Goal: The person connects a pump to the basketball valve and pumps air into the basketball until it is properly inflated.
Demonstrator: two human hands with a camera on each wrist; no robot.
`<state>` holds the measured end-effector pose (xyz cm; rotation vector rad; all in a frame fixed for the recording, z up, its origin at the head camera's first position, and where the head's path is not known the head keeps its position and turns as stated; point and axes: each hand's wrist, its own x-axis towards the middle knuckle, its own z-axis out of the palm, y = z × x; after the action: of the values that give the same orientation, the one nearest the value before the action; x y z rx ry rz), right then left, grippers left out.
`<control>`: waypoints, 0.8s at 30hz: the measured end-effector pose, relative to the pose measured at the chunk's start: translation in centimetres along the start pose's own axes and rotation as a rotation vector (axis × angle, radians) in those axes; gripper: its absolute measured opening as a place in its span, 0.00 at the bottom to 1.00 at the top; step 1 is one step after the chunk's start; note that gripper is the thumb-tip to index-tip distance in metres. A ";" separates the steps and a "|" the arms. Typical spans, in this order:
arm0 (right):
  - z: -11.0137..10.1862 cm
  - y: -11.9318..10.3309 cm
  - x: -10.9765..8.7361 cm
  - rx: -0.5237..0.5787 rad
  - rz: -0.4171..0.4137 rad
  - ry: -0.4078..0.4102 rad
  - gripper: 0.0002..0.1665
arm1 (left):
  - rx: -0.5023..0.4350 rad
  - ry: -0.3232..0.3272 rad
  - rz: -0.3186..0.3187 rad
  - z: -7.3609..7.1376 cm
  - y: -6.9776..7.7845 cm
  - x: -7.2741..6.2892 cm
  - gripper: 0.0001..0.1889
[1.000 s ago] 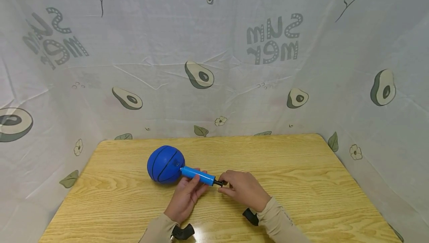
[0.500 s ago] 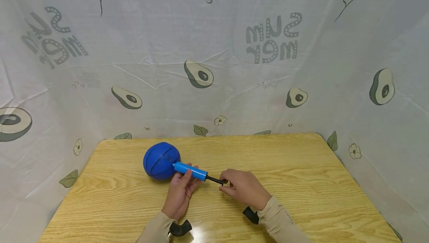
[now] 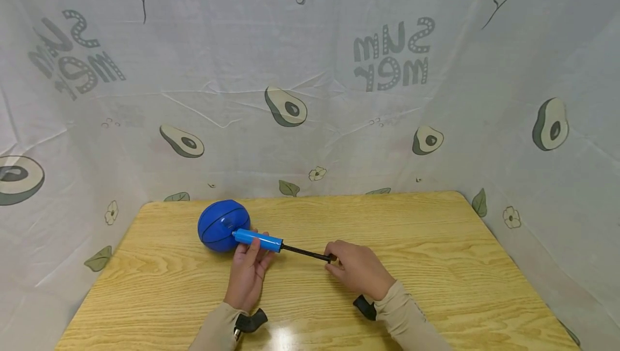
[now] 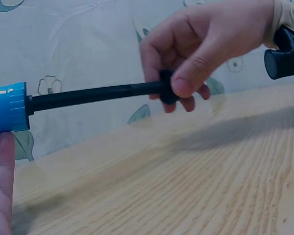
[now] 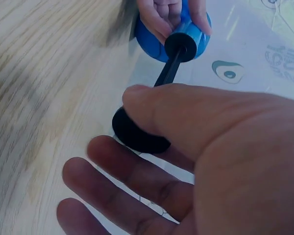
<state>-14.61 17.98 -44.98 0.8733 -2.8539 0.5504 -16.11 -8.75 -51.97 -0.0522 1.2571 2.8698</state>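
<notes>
A blue ball with black seams [image 3: 220, 227] sits at the left of the table, looking dented where the tip of a blue hand pump [image 3: 261, 240] meets it. My left hand [image 3: 247, 275] holds the pump's barrel, thumb on top and fingers beneath. Out of the barrel runs a long black rod [image 4: 98, 96], drawn well out to the right. At its end, my right hand [image 3: 360, 269] pinches the black handle [image 5: 137, 132] between thumb and index finger, while the other fingers stay loosely bent. Most of the left hand lies outside the left wrist view.
Both hands are above a wood-grain table [image 3: 387, 222]. A pale curtain printed with avocados [image 3: 286, 106] hangs behind it and along both sides. Black wrist devices [image 3: 252, 320] sit at the cuffs of the beige sleeves.
My left hand has moved left and slightly away with the pump, and the ball has shifted the same way. The rod has slid far out of the barrel; my right hand has barely moved.
</notes>
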 end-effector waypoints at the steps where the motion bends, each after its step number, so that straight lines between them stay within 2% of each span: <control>1: 0.0 0.0 0.0 -0.003 0.005 -0.002 0.07 | -0.003 -0.001 0.006 -0.1 0.0 0.0 0.25; 4: 0.0 0.1 0.0 -0.003 0.017 -0.007 0.07 | -0.011 -0.002 0.001 -0.2 0.0 0.0 0.23; 15: -0.2 0.3 -0.1 -0.027 0.031 -0.008 0.07 | 0.032 0.024 -0.049 0.2 -0.1 0.0 0.31; 20: -0.3 0.4 0.0 -0.062 0.018 -0.003 0.07 | 0.066 0.005 -0.038 0.4 -0.3 -0.1 0.30; 24: -0.3 0.4 0.1 -0.087 -0.008 -0.006 0.08 | 0.091 -0.019 -0.055 0.6 -0.6 -0.3 0.28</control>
<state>-14.89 18.38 -44.78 0.8726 -2.8546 0.4194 -15.83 -7.88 -51.96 -0.0585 1.3586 2.7568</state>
